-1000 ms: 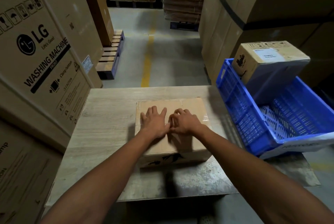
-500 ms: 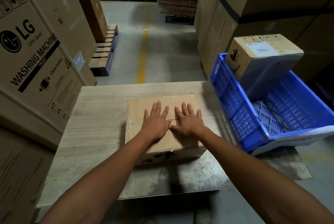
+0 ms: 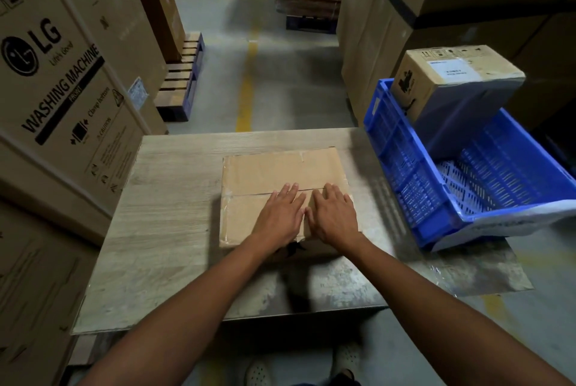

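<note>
Both the left hand [image 3: 280,219] and right hand [image 3: 336,220] are pressing flat on the box [image 3: 280,172], fingers [image 3: 285,195] straight and close together. The box is lying on the table [image 3: 168,229] at twelve o'clock, flaps folded shut; sealing is probably remaining. A crate [image 3: 402,173] is standing at two o'clock.

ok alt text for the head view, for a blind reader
The left hand and right hand lie flat, side by side, on a closed cardboard box on a worn table. A blue crate holding a labelled carton sits at the right; a washing machine carton stands left.
</note>
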Available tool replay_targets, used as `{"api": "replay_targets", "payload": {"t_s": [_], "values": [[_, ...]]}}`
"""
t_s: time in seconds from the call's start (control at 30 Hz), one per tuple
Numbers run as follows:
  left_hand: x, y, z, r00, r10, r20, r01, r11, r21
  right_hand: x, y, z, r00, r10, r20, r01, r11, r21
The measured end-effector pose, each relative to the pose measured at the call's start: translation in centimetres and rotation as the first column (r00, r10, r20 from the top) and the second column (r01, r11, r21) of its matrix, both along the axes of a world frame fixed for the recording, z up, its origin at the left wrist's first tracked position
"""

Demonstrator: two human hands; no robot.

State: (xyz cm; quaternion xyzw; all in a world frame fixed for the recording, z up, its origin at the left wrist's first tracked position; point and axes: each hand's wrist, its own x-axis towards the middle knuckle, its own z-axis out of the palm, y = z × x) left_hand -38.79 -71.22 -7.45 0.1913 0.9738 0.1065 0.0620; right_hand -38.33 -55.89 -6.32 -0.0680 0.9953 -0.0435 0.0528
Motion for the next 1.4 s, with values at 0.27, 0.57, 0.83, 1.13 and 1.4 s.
{"api": "replay_targets", "payload": {"t_s": [0.27,0.57,0.83,1.13,1.4], "values": [[3.1,-5.1,-1.1,0.992,0.130,-0.002,-0.129,0.982,-0.137,4.6,-1.1,-2.0,0.997,0.059,0.050,-0.058,0.998,-0.008],[2.2,-7.1,0.3,0.839,0.520,0.157,-0.524,0.851,-0.020,3.1,-0.3,0.0,0.972,-0.180,0.150,0.189,0.981,-0.044],[5.7,-9.2,0.4,0.875,0.417,0.246,-0.450,0.888,0.094,6.8,-0.8,1.1,0.964,-0.258,0.062,0.263,0.959,-0.104],[1.5,-8.9,1.7,0.772,0.549,0.320,-0.634,0.696,0.337,1.7,-0.9,2.2,0.904,-0.410,0.122,0.424,0.817,-0.391],[-2.1,-9.2,3.8,0.613,0.635,0.469,-0.765,0.329,0.554,-1.1,-1.0,4.3,0.775,-0.565,0.281,0.587,0.482,-0.651]]}}
